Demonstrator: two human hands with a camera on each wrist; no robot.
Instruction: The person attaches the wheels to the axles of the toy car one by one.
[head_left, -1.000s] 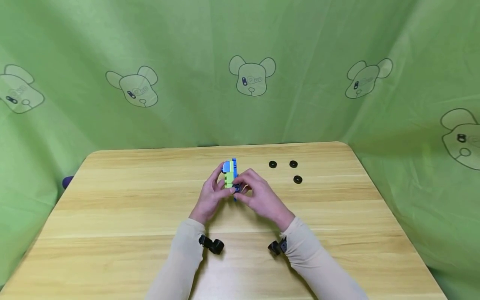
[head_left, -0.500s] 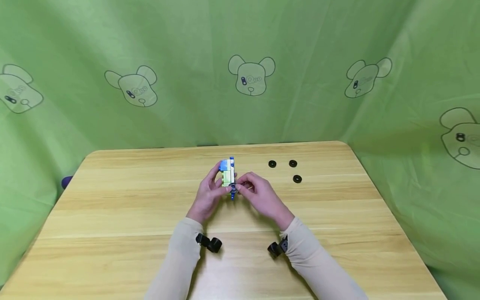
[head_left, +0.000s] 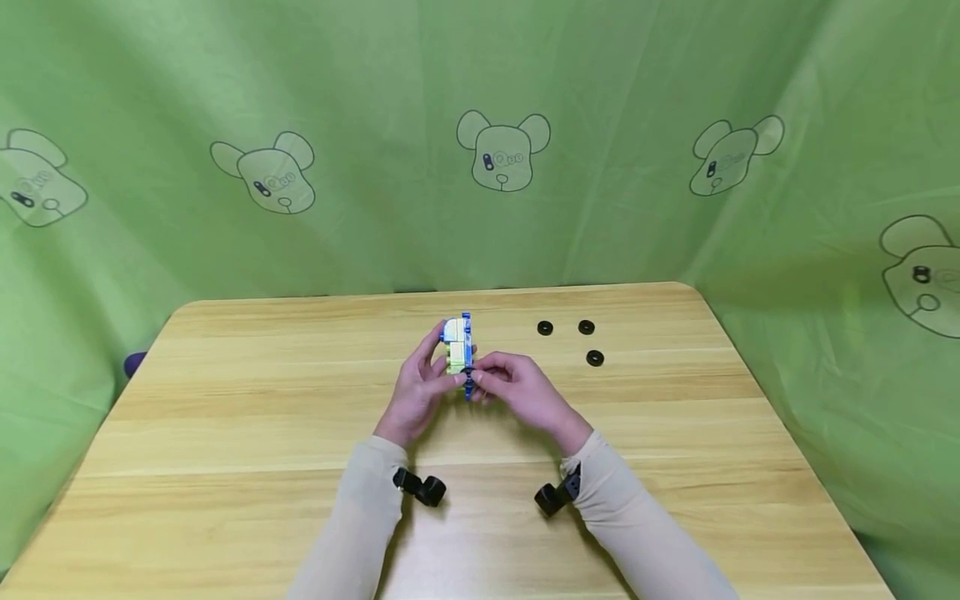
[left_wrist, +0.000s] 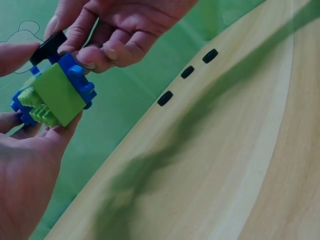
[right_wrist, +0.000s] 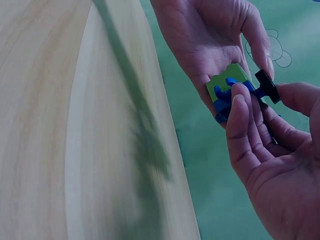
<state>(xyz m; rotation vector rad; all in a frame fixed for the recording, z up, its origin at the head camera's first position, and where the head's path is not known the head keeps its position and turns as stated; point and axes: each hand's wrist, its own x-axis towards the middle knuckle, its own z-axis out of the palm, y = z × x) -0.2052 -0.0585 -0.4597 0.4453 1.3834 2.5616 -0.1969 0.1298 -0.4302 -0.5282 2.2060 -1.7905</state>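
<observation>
Two bare hands were observed above the middle of the wooden table (head_left: 262,400), with one assembly of green and blue blocks (left_wrist: 62,92) held between them, raised off the surface. The left hand (head_left: 414,393) grasped the assembly, fingers bent round its green part, thumb reaching to the rim of a black wheel (left_wrist: 49,47). That wheel sat on a blue stub (right_wrist: 259,92) projecting from the assembly's blue part. The right hand (head_left: 525,393) gripped the wheel, thumb against it and the other fingers curled beside the blue blocks; whether those fingertips also pressed on the blocks could not be determined. Three loose wheels (head_left: 587,327) lay flat on the table, to the right of the hands and near the far edge: two side by side, one closer to the person, none touching another. A green curtain (head_left: 375,225) printed with animal-head outlines hung behind the table.
</observation>
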